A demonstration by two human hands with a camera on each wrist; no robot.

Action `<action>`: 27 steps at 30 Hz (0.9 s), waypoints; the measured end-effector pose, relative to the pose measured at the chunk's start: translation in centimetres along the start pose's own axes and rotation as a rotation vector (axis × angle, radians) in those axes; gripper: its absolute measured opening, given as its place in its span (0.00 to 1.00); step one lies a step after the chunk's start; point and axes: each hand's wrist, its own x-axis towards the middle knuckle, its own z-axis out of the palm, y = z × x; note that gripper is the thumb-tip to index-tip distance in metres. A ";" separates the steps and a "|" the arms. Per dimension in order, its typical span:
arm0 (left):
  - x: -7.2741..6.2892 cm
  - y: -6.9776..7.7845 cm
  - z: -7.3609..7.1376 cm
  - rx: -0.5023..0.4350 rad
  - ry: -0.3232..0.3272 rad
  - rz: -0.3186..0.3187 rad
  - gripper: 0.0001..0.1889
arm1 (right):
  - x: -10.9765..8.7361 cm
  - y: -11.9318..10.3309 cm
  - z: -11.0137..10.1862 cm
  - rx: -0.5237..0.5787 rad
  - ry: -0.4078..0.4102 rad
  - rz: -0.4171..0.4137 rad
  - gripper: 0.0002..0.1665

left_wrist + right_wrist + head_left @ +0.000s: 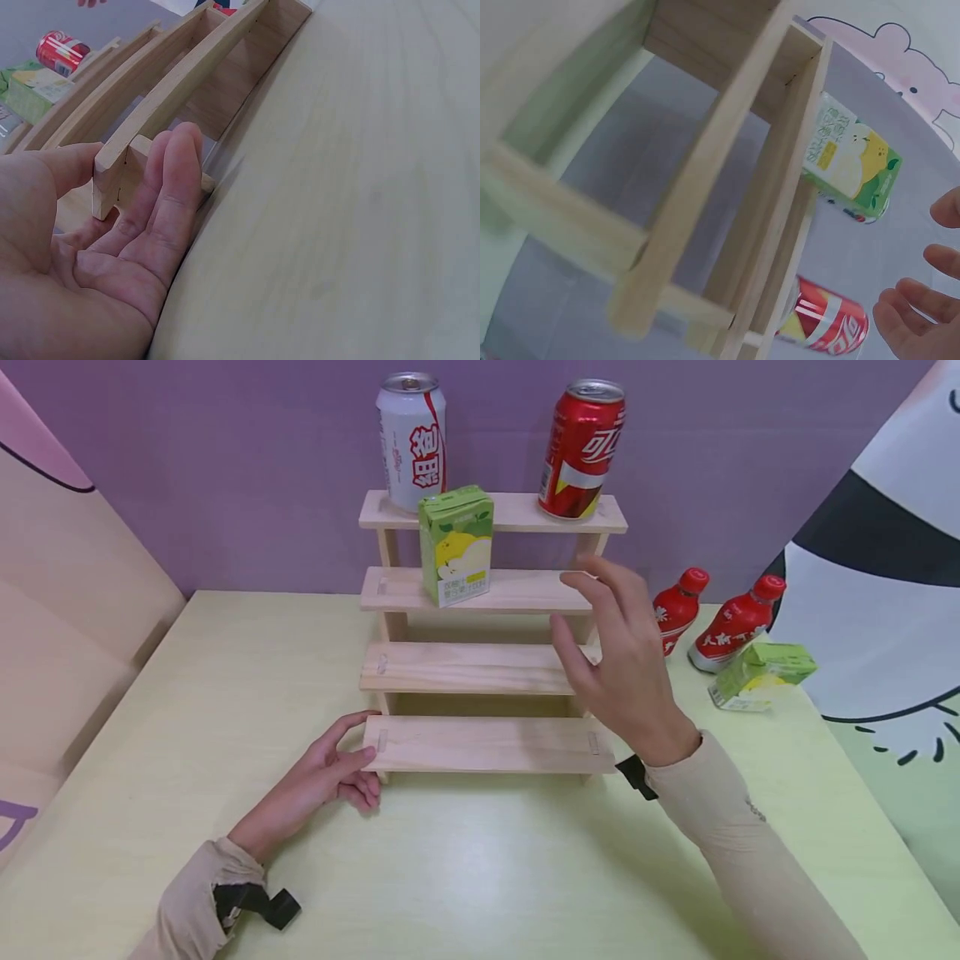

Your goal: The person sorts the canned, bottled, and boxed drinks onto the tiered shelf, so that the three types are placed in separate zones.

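A wooden step shelf (480, 745) with several tiers stands on the table. At the left end of its lowest tier, my left hand (326, 772) pinches the board, as the left wrist view shows around the wooden edge (112, 180). My right hand (626, 660) hovers before the shelf's right side, holding nothing, its fingers spread and slightly bent. A green juice carton (457, 547) stands upright on the second tier from the top. The top tier carries a white can (412, 443) on the left and a red can (581, 452) on the right.
Right of the shelf, two red-capped bottles (738, 622) and another green carton (761, 677) stand on the pale table (480, 860). A purple wall (262, 485) rises behind the shelf. Printed panels border both sides of the table.
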 end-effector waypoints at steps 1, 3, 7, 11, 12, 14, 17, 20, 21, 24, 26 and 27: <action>0.0 0.0 0.0 -0.001 0.000 -0.001 0.29 | -0.3 0.1 -0.2 -0.010 -0.003 -0.001 0.22; 0.0 -0.1 -0.1 -0.004 0.003 -0.005 0.28 | -0.8 0.4 -0.6 -0.023 -0.005 -0.001 0.22; 0.0 -0.1 -0.2 -0.008 0.004 -0.004 0.29 | -1.6 0.9 -1.4 -0.061 -0.008 0.010 0.24; 0.0 -0.2 -0.2 -0.005 0.000 0.003 0.29 | -2.2 1.6 -2.1 -0.083 -0.009 0.027 0.25; 0.0 -0.2 -0.2 -0.005 0.000 0.003 0.29 | -2.4 1.8 -2.3 -0.093 -0.013 0.032 0.26; 0.0 -0.2 -0.2 -0.005 -0.001 0.004 0.28 | -2.8 2.2 -2.7 -0.099 -0.016 0.045 0.26; 0.1 -0.2 -0.2 -0.006 0.000 0.001 0.29 | -3.4 2.8 -3.4 -0.125 -0.030 0.063 0.26; 0.1 -0.2 -0.1 -0.006 -0.001 -0.001 0.28 | -3.7 3.2 -4.1 -0.150 -0.034 0.086 0.26; 0.1 -0.2 -0.1 -0.006 -0.001 -0.002 0.29 | -3.8 3.3 -4.3 -0.160 -0.036 0.095 0.27; 0.1 -0.2 -0.1 -0.006 0.001 -0.004 0.28 | -3.9 3.6 -4.8 -0.182 -0.040 0.121 0.27; 0.2 -0.3 -0.1 -0.006 0.003 -0.005 0.28 | -4.0 3.7 -5.1 -0.190 -0.047 0.135 0.27; 0.2 -0.3 -0.1 -0.006 0.004 -0.006 0.28 | -4.1 3.8 -5.2 -0.191 -0.050 0.143 0.26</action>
